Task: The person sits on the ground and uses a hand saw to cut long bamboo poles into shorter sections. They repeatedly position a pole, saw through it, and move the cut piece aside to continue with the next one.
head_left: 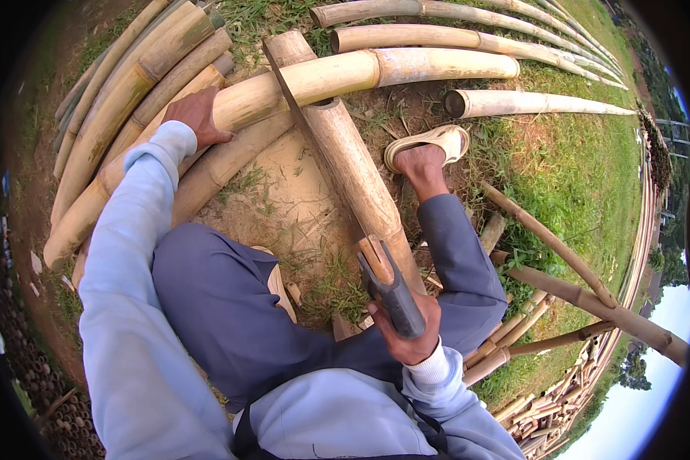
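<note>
A thick pale bamboo pole (pixel 322 79) lies crosswise in front of me, resting on another bamboo log (pixel 368 195) that runs from far to near. My left hand (pixel 197 119) grips the pole left of the saw, with the thumb on its near side; some fingers are hidden. In my right hand (pixel 418 333), close to my body, is the dark grip of a handsaw (pixel 326 153). Its long blade slants away to the far left and lies against the pole, near where the pole crosses the log. I cannot tell how deep the teeth sit.
Several bamboo poles (pixel 142 73) are stacked at the left. More long poles (pixel 429 37) lie on the grass at the far right. My sandalled foot (pixel 425 153) stands beside the log. A bamboo frame (pixel 583 295) and a heap of cut pieces (pixel 552 406) are at the right.
</note>
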`<state>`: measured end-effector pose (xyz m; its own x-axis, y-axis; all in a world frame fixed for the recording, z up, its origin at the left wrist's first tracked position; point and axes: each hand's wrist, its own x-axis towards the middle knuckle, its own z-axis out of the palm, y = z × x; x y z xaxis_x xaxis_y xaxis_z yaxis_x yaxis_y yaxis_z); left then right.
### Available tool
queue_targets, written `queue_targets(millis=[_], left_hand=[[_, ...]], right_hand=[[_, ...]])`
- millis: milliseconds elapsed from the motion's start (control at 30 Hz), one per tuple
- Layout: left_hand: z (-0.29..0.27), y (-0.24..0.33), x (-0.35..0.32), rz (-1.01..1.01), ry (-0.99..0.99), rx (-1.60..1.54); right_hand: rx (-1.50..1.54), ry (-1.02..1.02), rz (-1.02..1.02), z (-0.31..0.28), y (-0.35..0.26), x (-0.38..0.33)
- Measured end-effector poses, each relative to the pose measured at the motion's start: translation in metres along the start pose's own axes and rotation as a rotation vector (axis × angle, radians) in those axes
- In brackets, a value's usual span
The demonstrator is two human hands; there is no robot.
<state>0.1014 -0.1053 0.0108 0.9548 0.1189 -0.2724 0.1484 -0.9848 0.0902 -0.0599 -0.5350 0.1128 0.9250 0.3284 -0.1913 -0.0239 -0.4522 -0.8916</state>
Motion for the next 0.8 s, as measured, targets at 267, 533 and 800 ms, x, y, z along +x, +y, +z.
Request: queue_targets(millis=[267,533,800], left_hand=[[0.011,0.000,-0.003,0.000,0.052,-0.026],[-0.004,0.010,0.007,-0.001,-0.097,-0.052],[-0.010,-0.003,-0.001,0.077,-0.121,-0.240]], right_hand=[[0.010,0.034,-0.022,-0.002,-0.010,-0.001],[-0.244,0.140,-0.122,-0.043,-0.013,-0.097],[-0.329,0.193,-0.153,-0.046,-0.011,-0.106]])
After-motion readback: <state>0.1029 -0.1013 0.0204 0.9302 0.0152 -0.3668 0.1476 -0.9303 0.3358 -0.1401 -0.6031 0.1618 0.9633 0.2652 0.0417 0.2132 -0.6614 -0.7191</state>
